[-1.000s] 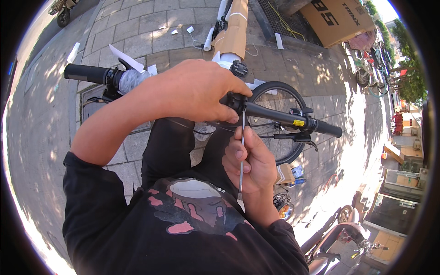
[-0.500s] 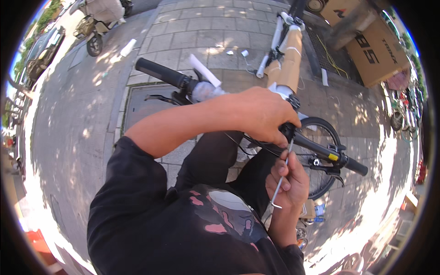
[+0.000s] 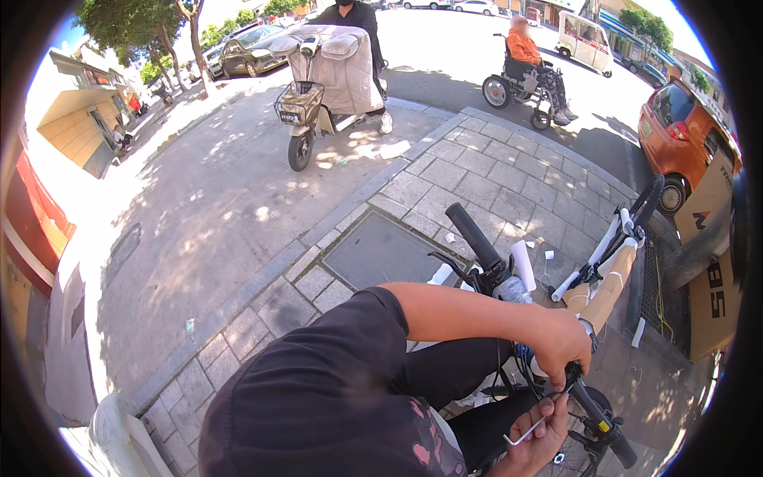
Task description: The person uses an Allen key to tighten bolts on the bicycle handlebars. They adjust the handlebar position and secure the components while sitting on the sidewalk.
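A bicycle handlebar (image 3: 592, 407) slants across the lower right, with a black grip (image 3: 474, 232) at its far end. My left hand (image 3: 561, 338) reaches over it, fingers closed round a black part of the bar near its middle. Just below, my right hand (image 3: 542, 433) pinches a thin silver hex key (image 3: 521, 440), its short bent end pointing left. The key's other end is hidden at my fingers and the bar. Clear plastic wrap (image 3: 513, 291) covers part of the bar. Beyond my left hand, brown cardboard (image 3: 610, 292) wraps the bicycle frame.
Cardboard boxes (image 3: 715, 306) stand by a tree trunk (image 3: 699, 250) at right. White foam scraps (image 3: 522, 266) lie about. Farther off are a rider on a scooter (image 3: 298, 149), a person in a wheelchair (image 3: 497, 92) and an orange car (image 3: 675, 131).
My view has swung up and left, so the street has come in and the bicycle and both hands sit lower right. Both hands remain at the handlebar; the hex key looks more level.
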A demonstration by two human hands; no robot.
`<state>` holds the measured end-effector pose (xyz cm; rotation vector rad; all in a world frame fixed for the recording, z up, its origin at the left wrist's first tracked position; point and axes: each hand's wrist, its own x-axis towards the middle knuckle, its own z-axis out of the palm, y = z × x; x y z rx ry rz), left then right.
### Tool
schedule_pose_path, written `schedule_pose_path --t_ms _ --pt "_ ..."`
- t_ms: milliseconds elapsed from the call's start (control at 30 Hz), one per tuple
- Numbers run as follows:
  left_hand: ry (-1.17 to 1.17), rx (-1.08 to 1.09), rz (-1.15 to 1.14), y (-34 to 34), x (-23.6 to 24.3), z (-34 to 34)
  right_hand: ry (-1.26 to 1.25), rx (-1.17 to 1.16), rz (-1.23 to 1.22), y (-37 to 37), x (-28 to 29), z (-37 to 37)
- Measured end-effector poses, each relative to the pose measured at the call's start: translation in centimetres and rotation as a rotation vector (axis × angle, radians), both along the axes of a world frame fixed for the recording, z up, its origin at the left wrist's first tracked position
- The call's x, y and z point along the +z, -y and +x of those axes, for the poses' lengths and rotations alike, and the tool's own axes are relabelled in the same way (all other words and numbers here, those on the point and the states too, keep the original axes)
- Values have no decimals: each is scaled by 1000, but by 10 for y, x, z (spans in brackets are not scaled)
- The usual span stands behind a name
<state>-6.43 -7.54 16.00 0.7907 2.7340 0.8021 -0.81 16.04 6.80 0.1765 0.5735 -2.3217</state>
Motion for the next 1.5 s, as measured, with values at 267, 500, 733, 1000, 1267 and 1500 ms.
schedule_pose_path --t_ms 267,500,733,1000,1267,1500 --pt "-67 -47 66 -1 -17 -7 -79 96 163 -6 3 -4" --pt "-96 2 76 -3 -22 -6 -93 -34 303 6 22 2" --pt "-120 -14 91 -10 -42 -23 -175 -153 468 28 56 29" --pt "-39 19 48 -16 -32 -24 -555 -315 750 6 32 60" --pt "-12 29 34 -14 -33 -26 -1545 -431 1484 4 46 84" --pt "-10 -13 34 -21 -22 -20 -1940 -322 1591 -3 80 80"
